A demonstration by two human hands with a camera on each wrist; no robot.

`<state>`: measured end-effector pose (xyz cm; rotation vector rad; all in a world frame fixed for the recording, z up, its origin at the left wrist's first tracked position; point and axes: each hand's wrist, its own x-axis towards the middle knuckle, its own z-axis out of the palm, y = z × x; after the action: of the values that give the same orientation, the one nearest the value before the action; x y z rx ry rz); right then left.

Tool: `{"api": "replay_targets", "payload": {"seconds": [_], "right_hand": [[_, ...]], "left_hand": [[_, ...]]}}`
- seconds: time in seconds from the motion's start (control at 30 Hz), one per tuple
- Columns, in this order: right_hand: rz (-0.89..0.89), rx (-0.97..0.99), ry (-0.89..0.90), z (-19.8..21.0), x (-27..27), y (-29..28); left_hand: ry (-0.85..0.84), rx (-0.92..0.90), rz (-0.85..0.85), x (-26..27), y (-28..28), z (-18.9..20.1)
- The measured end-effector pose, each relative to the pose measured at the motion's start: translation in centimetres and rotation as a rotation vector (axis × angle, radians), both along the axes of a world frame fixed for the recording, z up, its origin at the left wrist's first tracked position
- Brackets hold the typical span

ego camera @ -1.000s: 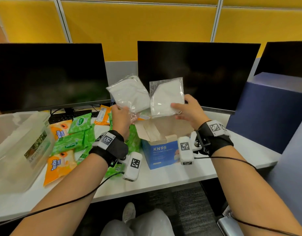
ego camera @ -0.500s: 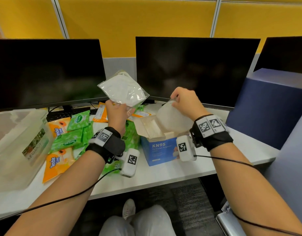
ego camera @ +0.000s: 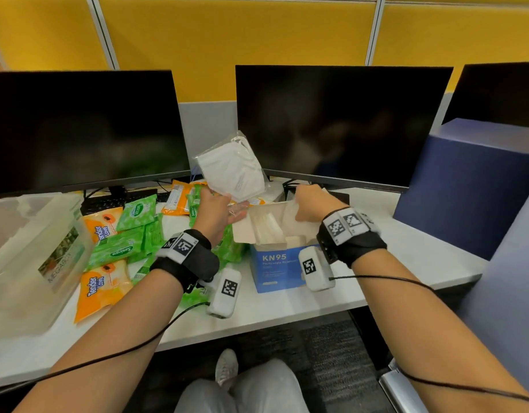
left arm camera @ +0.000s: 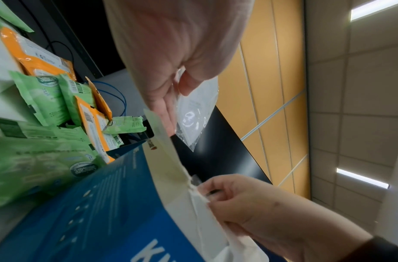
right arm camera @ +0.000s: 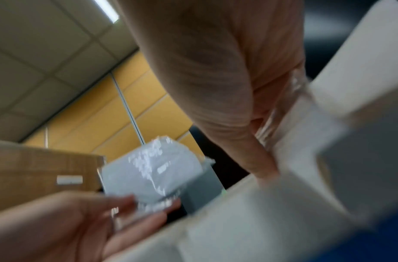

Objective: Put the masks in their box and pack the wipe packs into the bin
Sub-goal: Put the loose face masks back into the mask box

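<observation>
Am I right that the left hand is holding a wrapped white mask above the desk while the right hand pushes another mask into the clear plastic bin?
Not quite: in the head view the right hand pushes its mask into the open blue KN95 cardboard box, not the bin. The left hand does hold the wrapped white mask.

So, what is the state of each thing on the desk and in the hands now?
KN95 box: upright, top flaps open.
Left hand: holds a bagged mask above the desk.
Right hand: pushes a second bagged mask into the box.
Wipe packs: loose on the desk.
Clear bin: no wipe packs seen inside.
Monitors: dark.
</observation>
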<state>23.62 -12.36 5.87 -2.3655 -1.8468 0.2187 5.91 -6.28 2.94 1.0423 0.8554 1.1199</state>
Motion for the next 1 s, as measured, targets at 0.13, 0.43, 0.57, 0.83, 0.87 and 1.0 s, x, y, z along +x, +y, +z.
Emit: {"api": "replay_targets", "payload": {"seconds": [0.13,0.43,0.57,0.83,0.87,1.0], "right_hand": [[0.066,-0.091,0.090,-3.0,-1.2,1.2],[-0.169,-0.196,0.864,-3.4,-0.1,1.1],[-0.145,-0.111,0.874,-3.9,-0.2,1.4],[-0.089,-0.034,1.536,-2.9,0.4,0.9],[-0.109,-0.032,1.557,-2.8,0.6,0.9],[-0.182,0.119,1.562,-3.3,0.5,1.5]], "left_hand": [[0.009,0.002,-0.048,0.4,-0.5,-0.3],[0.100,0.092,-0.067,1.1,-0.5,-1.6],[0.130,0.093,-0.059,1.7,0.0,-2.1],[0.374,0.201,0.005,1.4,1.7,-3.4],[0.420,0.225,0.019,1.4,1.5,-3.3],[0.655,0.462,0.107,2.4,0.5,-3.1]]}}
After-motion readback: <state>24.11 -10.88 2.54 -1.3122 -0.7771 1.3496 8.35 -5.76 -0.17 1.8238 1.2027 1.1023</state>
